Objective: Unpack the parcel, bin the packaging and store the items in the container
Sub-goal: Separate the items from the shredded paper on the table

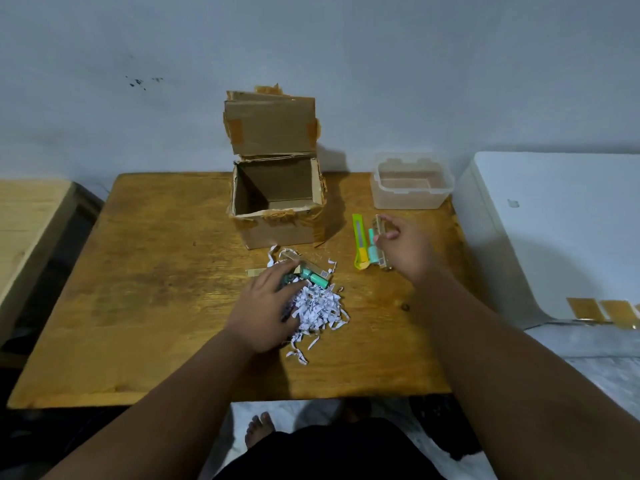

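Observation:
An open cardboard parcel (pixel 277 209) stands empty at the back of the wooden table (pixel 156 289), its flap upright. In front of it lies a heap of white shredded paper (pixel 317 308) with a teal tube (pixel 317 278) and small gold boxes (pixel 304 266) on its far side. My left hand (pixel 266 311) rests on the left of the heap, fingers spread over a dark item. My right hand (pixel 403 249) hovers over a small gold box (pixel 379 226) and a teal tube (pixel 372 252), thumb and forefinger apart. A clear plastic container (pixel 412 181) stands empty at the back right.
A green and yellow utility knife (pixel 360 242) lies between the parcel and my right hand. A white appliance (pixel 554 220) stands right of the table with strips of brown tape (pixel 602 311) on its edge. A pale wooden surface (pixel 27 216) is at the left.

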